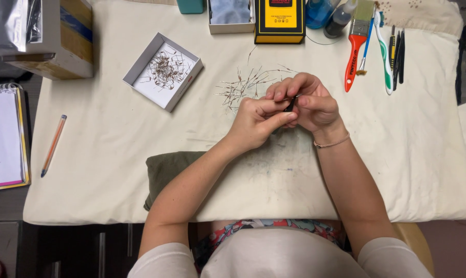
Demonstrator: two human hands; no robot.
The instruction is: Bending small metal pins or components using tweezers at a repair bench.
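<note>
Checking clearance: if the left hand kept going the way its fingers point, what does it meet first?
The left hand points rightward at the right hand; it likely meets the small dark object pinched between them, then those fingers.

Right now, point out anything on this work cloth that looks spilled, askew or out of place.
A loose heap of small wire-legged components lies scattered on the cloth just beyond the hands, outside the white tray that holds more of the same. An orange pencil lies aslant at the cloth's left edge. Both hands, left hand and right hand, pinch a small dark part.
</note>
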